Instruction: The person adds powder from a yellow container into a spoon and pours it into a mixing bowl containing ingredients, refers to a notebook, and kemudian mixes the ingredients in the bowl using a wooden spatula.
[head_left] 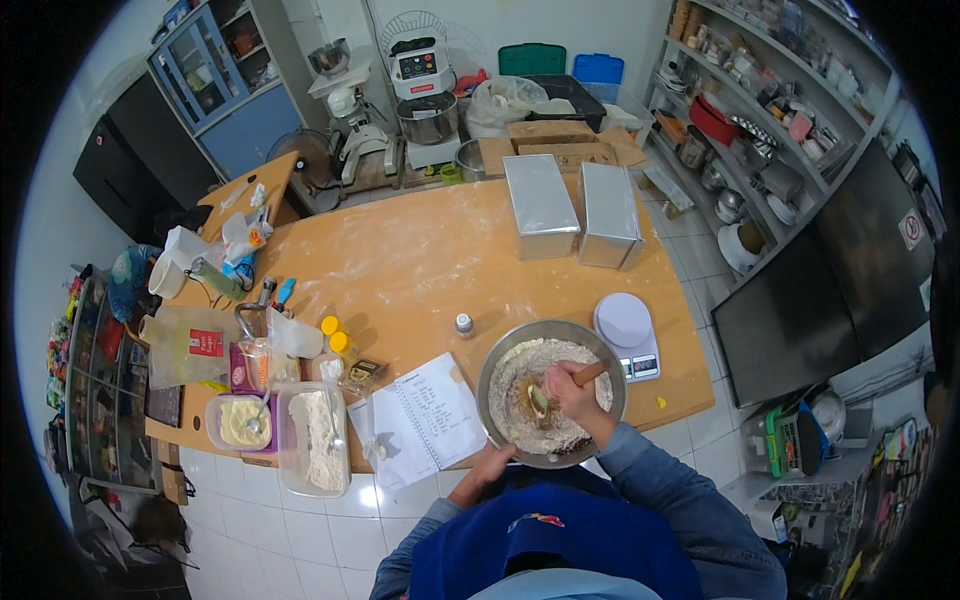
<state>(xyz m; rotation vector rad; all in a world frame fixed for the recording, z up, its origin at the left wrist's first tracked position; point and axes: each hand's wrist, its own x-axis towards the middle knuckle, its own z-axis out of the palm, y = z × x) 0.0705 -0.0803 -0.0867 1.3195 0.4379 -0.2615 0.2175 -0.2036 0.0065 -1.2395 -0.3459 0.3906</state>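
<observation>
A wide metal mixing bowl point(486, 408) stands at the table's front edge, holding pale flour with a wet brownish patch in the middle. My right hand point(572, 395) is closed around a wooden-handled spatula point(592, 372), whose pale head dips into the wet patch. At the bowl's near left side, my left hand point(492, 466) grips the rim, its fingers partly hidden. An open spiral notebook point(430, 425) with handwriting lies left of the bowl. Just beyond the bowl is a small bottle point(464, 325), and a white kitchen scale point(626, 335) sits to its right.
Two metal loaf tins point(541, 205) stand at the table's far right. To the left are a tub of flour point(315, 440), a tub of butter-like spread point(245, 422), yellow-lidded jars point(340, 343) and bags. Shelves point(770, 130) line the right; mixers point(428, 110) stand behind.
</observation>
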